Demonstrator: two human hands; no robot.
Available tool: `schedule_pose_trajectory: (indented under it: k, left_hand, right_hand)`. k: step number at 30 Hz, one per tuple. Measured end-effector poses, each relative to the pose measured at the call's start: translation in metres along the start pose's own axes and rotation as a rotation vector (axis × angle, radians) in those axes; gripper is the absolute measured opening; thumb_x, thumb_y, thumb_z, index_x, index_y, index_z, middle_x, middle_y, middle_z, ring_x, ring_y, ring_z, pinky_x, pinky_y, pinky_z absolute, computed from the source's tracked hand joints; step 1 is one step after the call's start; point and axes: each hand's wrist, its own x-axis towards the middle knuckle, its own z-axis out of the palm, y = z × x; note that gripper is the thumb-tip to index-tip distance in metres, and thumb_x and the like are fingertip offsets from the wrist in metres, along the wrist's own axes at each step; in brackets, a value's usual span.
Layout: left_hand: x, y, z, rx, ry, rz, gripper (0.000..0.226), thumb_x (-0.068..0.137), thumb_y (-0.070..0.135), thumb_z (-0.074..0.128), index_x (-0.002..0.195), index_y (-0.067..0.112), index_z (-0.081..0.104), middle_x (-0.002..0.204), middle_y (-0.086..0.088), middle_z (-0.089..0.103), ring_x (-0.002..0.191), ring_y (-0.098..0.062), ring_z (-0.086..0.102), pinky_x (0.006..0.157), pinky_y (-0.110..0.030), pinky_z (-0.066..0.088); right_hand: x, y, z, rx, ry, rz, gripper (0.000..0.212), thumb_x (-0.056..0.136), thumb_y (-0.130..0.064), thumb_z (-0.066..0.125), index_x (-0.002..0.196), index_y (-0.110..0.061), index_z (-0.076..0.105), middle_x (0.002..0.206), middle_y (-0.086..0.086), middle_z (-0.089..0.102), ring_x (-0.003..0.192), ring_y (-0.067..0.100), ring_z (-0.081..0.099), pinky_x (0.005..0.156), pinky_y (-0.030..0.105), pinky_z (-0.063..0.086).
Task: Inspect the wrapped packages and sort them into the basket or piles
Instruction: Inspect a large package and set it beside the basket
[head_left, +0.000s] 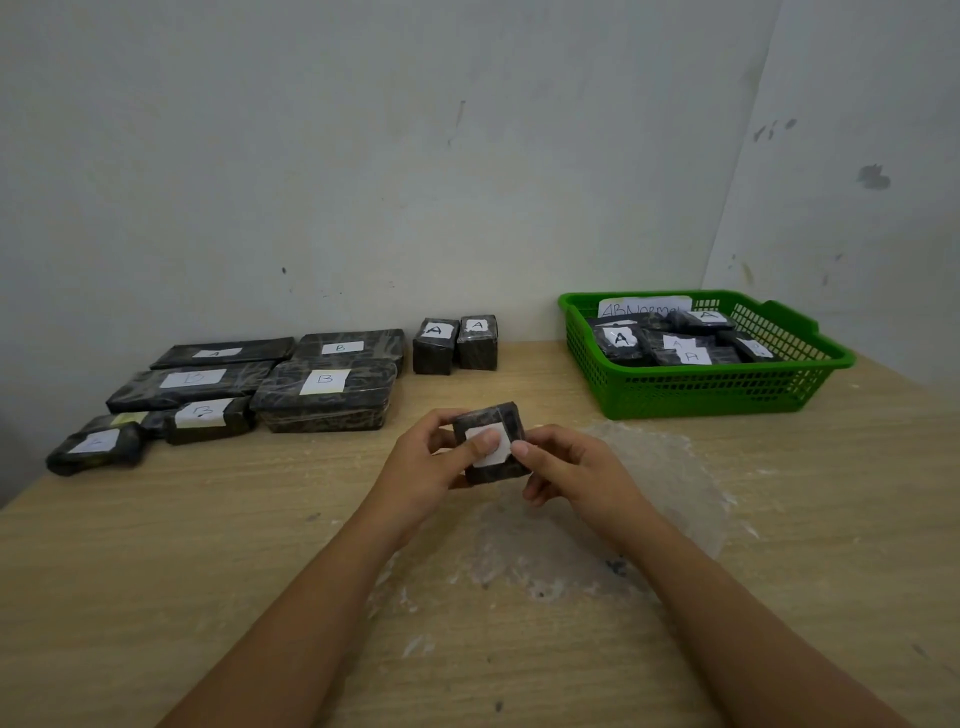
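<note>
One small black wrapped package (491, 441) is up off the table (208, 545) in both my hands: left hand (431, 462) grips its left side with the thumb on the white label, right hand (566, 467) pinches its right edge, fingers curled. Two cube packages marked A (454, 345) stand touching each other at the back wall. Left pile (234, 387): seven flat packages as far as I can count, four showing B, one A, the rest unreadable. Green basket (717, 395) at back right, near the table's right edge, holds about six A packages plus a paper sign. One clear plastic sheet (597, 519) lies under my hands. Bare tabletop between pile and basket, and along the near edge.
</note>
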Motion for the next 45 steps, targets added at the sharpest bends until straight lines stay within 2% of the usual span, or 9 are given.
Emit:
schedule_pose_trajectory:
  k: [8,12,17,20,24,29,37,42,45]
  left_hand:
    - [0.005,-0.004,-0.005,-0.032,0.068,-0.007,0.056,0.070,0.042,0.083,0.121,0.023,0.069,0.111,-0.021,0.068,0.098,-0.027,0.075,0.079,-0.041,0.064]
    - [0.002,-0.002,-0.004,-0.030,0.062,0.016,0.055,0.075,0.036,0.083,0.127,0.025,0.067,0.109,-0.012,0.073,0.101,-0.023,0.075,0.084,-0.049,0.064]
    - [-0.002,0.006,0.002,-0.092,0.002,-0.020,0.055,0.081,0.032,0.081,0.130,0.017,0.064,0.106,-0.008,0.079,0.102,-0.024,0.076,0.086,-0.045,0.063]
    - [-0.004,0.009,0.003,-0.101,-0.001,-0.047,0.060,0.075,0.034,0.084,0.129,0.015,0.062,0.105,-0.011,0.078,0.099,-0.027,0.076,0.084,-0.043,0.063]
    - [-0.004,0.010,0.001,-0.132,-0.008,-0.075,0.042,0.088,0.032,0.076,0.122,0.009,0.066,0.103,-0.011,0.079,0.099,-0.028,0.076,0.088,-0.048,0.062]
    - [-0.006,0.011,0.004,-0.018,-0.034,-0.016,0.044,0.085,0.040,0.075,0.122,0.017,0.068,0.100,0.000,0.080,0.097,-0.012,0.075,0.083,-0.032,0.055]
    - [-0.005,0.009,0.002,-0.044,-0.091,0.001,0.062,0.072,0.050,0.075,0.123,0.016,0.069,0.107,-0.006,0.079,0.103,-0.022,0.074,0.090,-0.036,0.059]
    - [-0.002,0.006,0.001,-0.065,-0.072,0.009,0.055,0.076,0.044,0.075,0.118,0.008,0.071,0.110,-0.011,0.077,0.104,-0.029,0.074,0.095,-0.041,0.058]
    - [-0.002,0.005,0.002,-0.096,-0.032,-0.005,0.046,0.085,0.034,0.073,0.117,0.002,0.071,0.109,-0.015,0.077,0.101,-0.030,0.075,0.089,-0.033,0.061]
  right_hand:
    - [-0.004,-0.001,0.003,-0.004,-0.040,-0.060,0.021,0.090,-0.015,0.074,0.110,-0.010,0.071,0.083,0.003,0.072,0.069,0.021,0.067,0.062,0.031,0.057]
    - [-0.006,0.001,0.005,-0.120,0.024,-0.101,0.030,0.080,-0.036,0.081,0.102,-0.018,0.071,0.082,0.001,0.072,0.067,0.021,0.068,0.062,0.035,0.058]
    - [-0.007,0.002,0.005,-0.261,0.053,-0.152,0.040,0.069,-0.064,0.080,0.095,-0.036,0.068,0.098,-0.007,0.072,0.082,0.018,0.070,0.072,0.046,0.062]
    - [-0.009,0.001,0.006,-0.248,-0.005,-0.127,0.048,0.070,-0.068,0.078,0.104,-0.037,0.067,0.112,-0.010,0.070,0.098,0.014,0.070,0.079,0.048,0.063]
    - [-0.010,-0.002,0.007,-0.151,-0.048,-0.056,0.057,0.072,-0.071,0.077,0.117,-0.038,0.066,0.123,-0.010,0.070,0.112,0.012,0.069,0.092,0.046,0.060]
    - [-0.009,-0.003,0.008,0.090,-0.078,0.084,0.065,0.078,-0.046,0.085,0.131,-0.021,0.058,0.118,0.006,0.075,0.106,0.023,0.074,0.092,0.048,0.060]
    - [-0.011,-0.008,0.006,0.140,-0.087,0.029,0.049,0.078,-0.024,0.084,0.122,-0.011,0.066,0.104,0.019,0.076,0.098,0.036,0.074,0.088,0.042,0.061]
    - [-0.012,-0.009,0.007,0.120,-0.075,0.006,0.044,0.079,-0.029,0.083,0.119,-0.015,0.069,0.103,0.016,0.077,0.094,0.031,0.075,0.087,0.040,0.059]
    - [-0.011,-0.009,0.012,0.100,-0.024,0.011,0.040,0.079,-0.039,0.078,0.113,-0.019,0.073,0.099,0.006,0.078,0.087,0.023,0.073,0.081,0.035,0.059]
